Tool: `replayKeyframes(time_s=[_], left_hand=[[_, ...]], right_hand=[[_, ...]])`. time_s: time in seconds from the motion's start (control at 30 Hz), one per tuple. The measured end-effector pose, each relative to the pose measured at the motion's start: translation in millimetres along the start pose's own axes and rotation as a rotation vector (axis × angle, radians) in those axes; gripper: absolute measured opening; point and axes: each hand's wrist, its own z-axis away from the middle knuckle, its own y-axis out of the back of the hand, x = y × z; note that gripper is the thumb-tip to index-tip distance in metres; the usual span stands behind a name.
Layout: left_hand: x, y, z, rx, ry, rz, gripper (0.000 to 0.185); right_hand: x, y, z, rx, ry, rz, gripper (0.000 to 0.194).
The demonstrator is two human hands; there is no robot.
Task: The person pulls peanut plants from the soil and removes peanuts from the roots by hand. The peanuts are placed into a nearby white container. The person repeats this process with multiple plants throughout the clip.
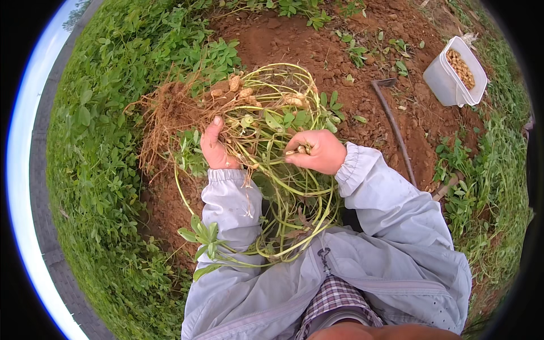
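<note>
An uprooted peanut plant (272, 106) lies across both hands, its tangled brown roots (170, 110) pointing left and its green stems hanging down over the lap. My left hand (217, 146) grips the plant just below the roots, thumb up. Several peanut pods (244, 92) hang above that hand, and more pods (296, 100) cling to the stems farther right. A few small pods (302, 149) are in my right hand (318, 151), whose fingers are curled around them beside the stems.
A white plastic bucket (437, 80) holding picked peanuts (460, 68) leans at the upper right. A hoe (395, 123) with a metal blade lies on reddish soil (280, 42). Leafy peanut plants (97, 161) grow thickly at left, and cut greenery (497, 178) lies at right.
</note>
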Motion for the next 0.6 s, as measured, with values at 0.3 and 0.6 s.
replayKeyframes(time_s=[0.3,0.6], left_hand=[[10.5,7.1,5.4,-0.339,0.171,0.046,0.065],[-4.1,5.0,-1.0,-0.502,0.239,-0.009,0.072]], right_hand=[[-15.2,57.8,29.3,0.376,0.085,-0.260,0.026],[5.4,56.8,14.2,0.330,0.072,0.591,0.033]])
